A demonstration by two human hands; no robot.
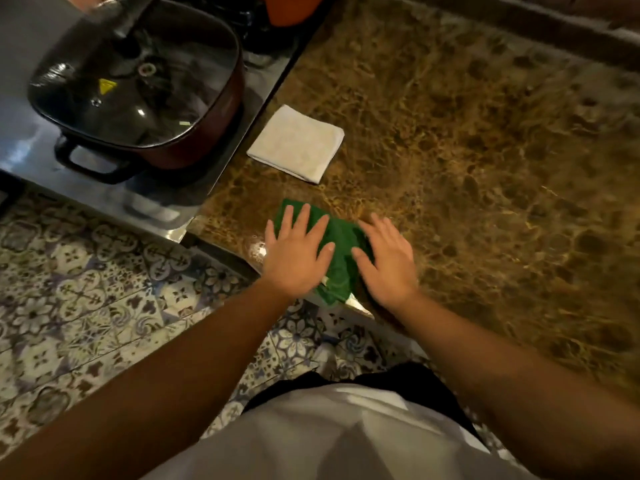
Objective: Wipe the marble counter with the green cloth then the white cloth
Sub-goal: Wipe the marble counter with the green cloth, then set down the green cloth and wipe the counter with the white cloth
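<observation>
Both hands, left (298,254) and right (388,261), press flat, fingers spread, on the rumpled green cloth (341,251); white cloth (298,143) sits folded nearby.

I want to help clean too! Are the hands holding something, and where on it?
Nothing is gripped. Both hands lie flat on the green cloth, pressing it on the marble counter: left hand on its left part, right hand on its right edge.

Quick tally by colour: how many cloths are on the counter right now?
Green cloth: 1, under both the left hand and the right hand
White cloth: 1, folded, untouched
Total: 2
</observation>
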